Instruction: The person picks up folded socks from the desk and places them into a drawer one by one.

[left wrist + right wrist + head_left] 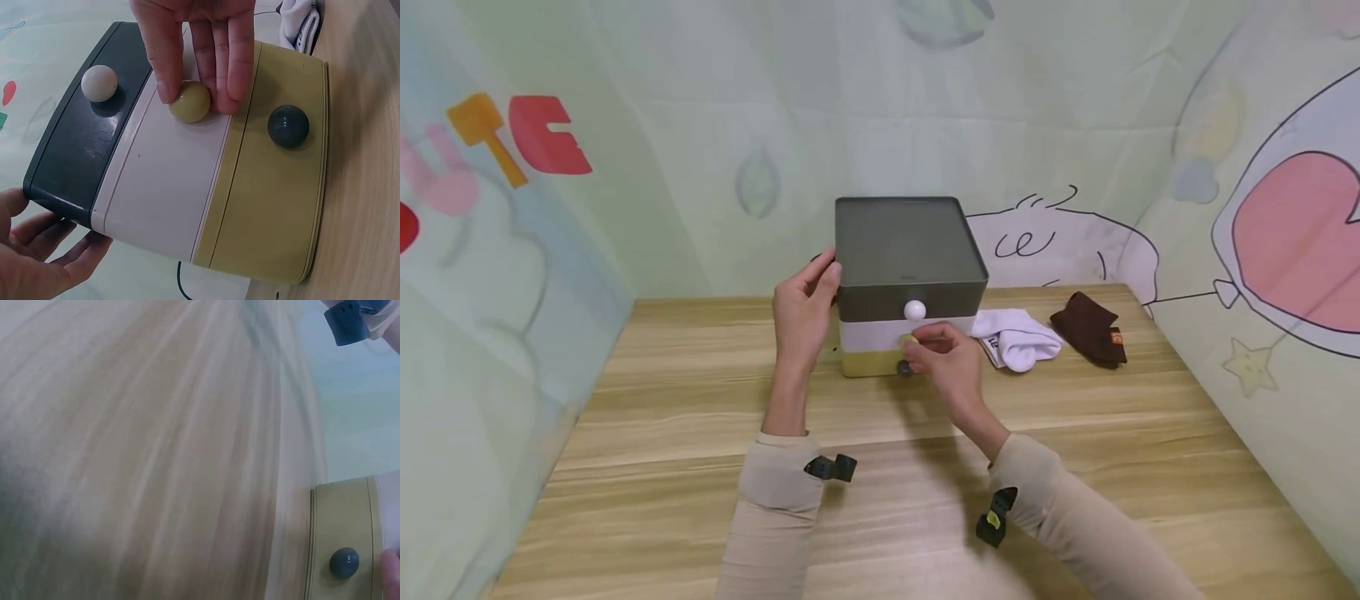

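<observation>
A small three-drawer box (pixel 910 242) stands on the table, its drawers dark grey, white and olive yellow from top to bottom. My right hand (pixel 951 367) pinches the yellow round knob (pixel 190 102) of the white middle drawer (pixel 164 181). My left hand (pixel 805 312) holds the box's left side near the top, its thumb at the dark edge. On the top drawer sits a white knob (pixel 914 310); on the bottom one, a dark knob (pixel 288 126). All three drawers look closed. In the right wrist view just a fingertip (pixel 391 575) of the right hand shows.
Right of the box lie a folded pair of white socks (pixel 1018 337) and a dark brown pair of socks (pixel 1090 329). The wood-grain table (pixel 700 400) meets printed fabric walls (pixel 700 125) at the back and both sides.
</observation>
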